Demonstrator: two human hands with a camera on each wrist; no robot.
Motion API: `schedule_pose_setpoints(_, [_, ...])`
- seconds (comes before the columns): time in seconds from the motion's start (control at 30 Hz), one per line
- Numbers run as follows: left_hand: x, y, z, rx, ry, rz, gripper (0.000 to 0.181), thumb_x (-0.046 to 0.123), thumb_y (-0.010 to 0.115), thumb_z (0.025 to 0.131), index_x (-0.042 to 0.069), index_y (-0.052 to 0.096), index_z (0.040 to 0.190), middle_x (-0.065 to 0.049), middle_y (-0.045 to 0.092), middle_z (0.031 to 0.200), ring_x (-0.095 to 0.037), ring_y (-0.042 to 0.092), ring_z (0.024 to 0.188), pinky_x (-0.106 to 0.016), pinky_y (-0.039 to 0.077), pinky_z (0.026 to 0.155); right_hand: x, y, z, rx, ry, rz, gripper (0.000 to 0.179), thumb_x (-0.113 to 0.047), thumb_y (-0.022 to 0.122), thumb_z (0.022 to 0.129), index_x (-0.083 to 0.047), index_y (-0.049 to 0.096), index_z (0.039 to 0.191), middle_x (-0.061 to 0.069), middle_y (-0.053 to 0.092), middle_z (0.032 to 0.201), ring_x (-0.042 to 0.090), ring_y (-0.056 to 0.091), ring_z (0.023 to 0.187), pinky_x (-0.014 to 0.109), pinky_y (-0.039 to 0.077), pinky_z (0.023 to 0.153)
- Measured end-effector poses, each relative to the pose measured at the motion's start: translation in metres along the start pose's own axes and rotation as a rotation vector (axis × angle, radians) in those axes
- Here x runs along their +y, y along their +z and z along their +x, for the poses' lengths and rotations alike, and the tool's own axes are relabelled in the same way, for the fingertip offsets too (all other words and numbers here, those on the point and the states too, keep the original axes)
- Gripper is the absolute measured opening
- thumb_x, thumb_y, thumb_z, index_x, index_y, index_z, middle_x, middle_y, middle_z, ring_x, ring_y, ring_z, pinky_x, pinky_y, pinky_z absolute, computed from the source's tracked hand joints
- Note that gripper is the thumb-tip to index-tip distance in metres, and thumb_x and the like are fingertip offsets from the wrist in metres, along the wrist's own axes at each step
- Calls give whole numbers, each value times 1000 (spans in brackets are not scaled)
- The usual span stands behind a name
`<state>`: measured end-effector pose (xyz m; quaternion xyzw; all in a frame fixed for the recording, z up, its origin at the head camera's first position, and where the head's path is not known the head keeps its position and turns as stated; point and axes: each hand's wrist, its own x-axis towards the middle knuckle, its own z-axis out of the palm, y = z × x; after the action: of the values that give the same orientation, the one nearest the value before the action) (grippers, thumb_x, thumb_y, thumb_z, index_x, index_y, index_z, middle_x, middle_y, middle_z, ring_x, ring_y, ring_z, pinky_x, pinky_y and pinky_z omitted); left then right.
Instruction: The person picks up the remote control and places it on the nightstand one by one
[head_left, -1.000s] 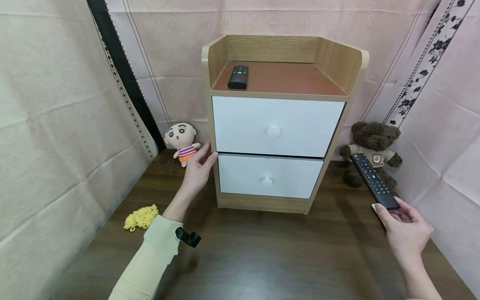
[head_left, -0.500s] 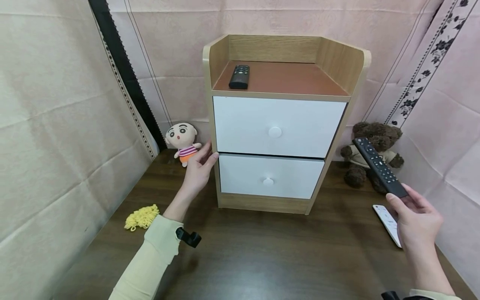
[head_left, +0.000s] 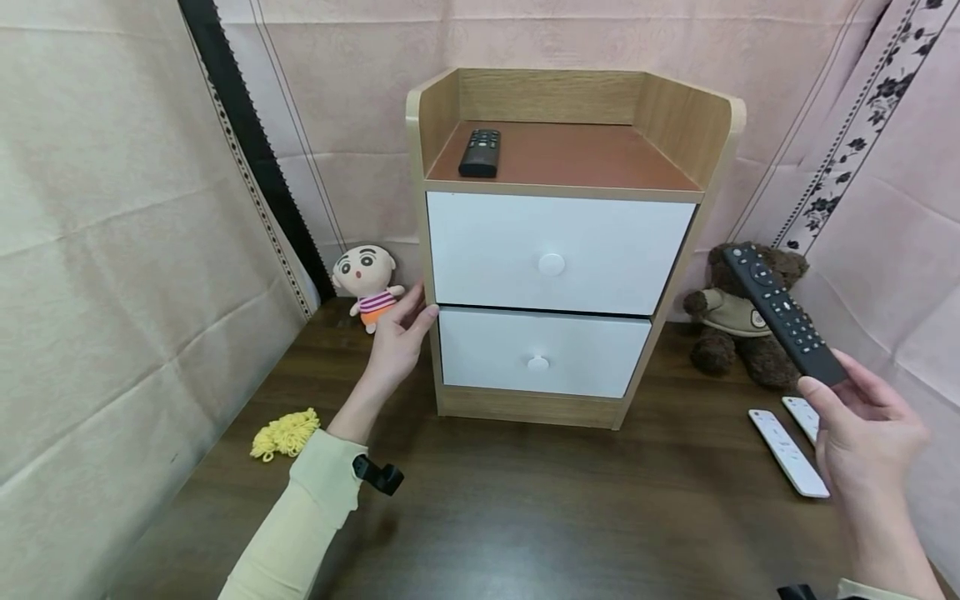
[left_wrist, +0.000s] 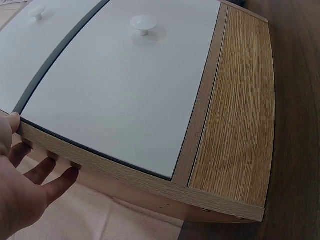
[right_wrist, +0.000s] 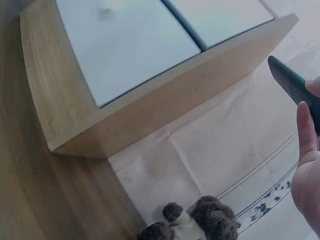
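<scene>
A wood-edged cabinet (head_left: 525, 407) with two white drawers, each with a round knob, stands in the middle of the head view. My left hand (head_left: 393, 340) rests on its left side. In the left wrist view the thumb lies at the front edge, and the fingertips touch the side panel (left_wrist: 110, 184). My right hand (head_left: 870, 425) grips the lower end of a black remote control (head_left: 783, 312), held up in front of a brown teddy bear (head_left: 727, 315). Another black remote control (head_left: 480, 154) lies on the cabinet's reddish-brown top.
Two white remote controls, one nearer (head_left: 787, 452) and one partly behind my right hand, lie at the table's right. A doll in a striped shirt (head_left: 365, 275) sits left of the cabinet. A yellow looped yarn bundle (head_left: 285, 434) lies left of my forearm. Fabric curtains (head_left: 150, 250) surround the table.
My right hand has moved up and to the right with the black remote control, uncovering the two white ones. My left hand stays against the cabinet.
</scene>
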<state>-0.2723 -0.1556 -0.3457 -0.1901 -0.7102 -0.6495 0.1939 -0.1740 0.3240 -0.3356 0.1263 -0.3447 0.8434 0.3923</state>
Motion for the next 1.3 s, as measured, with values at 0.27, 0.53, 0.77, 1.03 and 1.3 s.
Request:
schedule_pose_setpoints(0.27, [0, 0, 0, 2, -1, 8, 55, 4, 59, 105, -3, 37, 155, -20, 46, 154, -30, 45, 140, -38, 43, 111, -13, 18, -3, -80, -12, 41, 48, 46, 55, 70, 33, 54, 116, 35, 69, 105, 36, 72, 98, 31, 61, 74])
schedule_pose_setpoints(0.53, [-1, 1, -1, 7, 9, 1, 55, 4, 58, 104, -3, 37, 154, -19, 45, 155, -30, 44, 141, -37, 42, 112, -19, 30, -2, -149, -24, 76, 48, 46, 56, 68, 35, 53, 115, 37, 69, 104, 37, 73, 94, 36, 61, 74])
schedule_pose_setpoints(0.77, [0, 0, -1, -5, -10, -5, 55, 5, 58, 105, -1, 37, 156, -19, 47, 154, -28, 46, 140, -38, 43, 111, -26, 44, 0, -198, -6, 67, 49, 45, 55, 71, 33, 53, 118, 37, 68, 109, 36, 72, 97, 32, 61, 76])
schedule_pose_setpoints(1.03, [0, -2, 0, -4, -27, 34, 55, 9, 59, 106, 2, 38, 156, -15, 45, 156, -24, 45, 141, -41, 42, 112, -26, 71, 5, -281, -51, -55, 47, 44, 56, 71, 34, 52, 116, 36, 69, 108, 34, 72, 102, 31, 60, 82])
schedule_pose_setpoints(1.3, [0, -2, 0, -4, -49, 47, 56, 11, 59, 106, 2, 37, 157, -15, 41, 158, -24, 43, 141, -41, 41, 113, -23, 95, 16, -278, -94, -170, 47, 39, 68, 66, 30, 60, 112, 28, 74, 99, 27, 75, 90, 26, 60, 78])
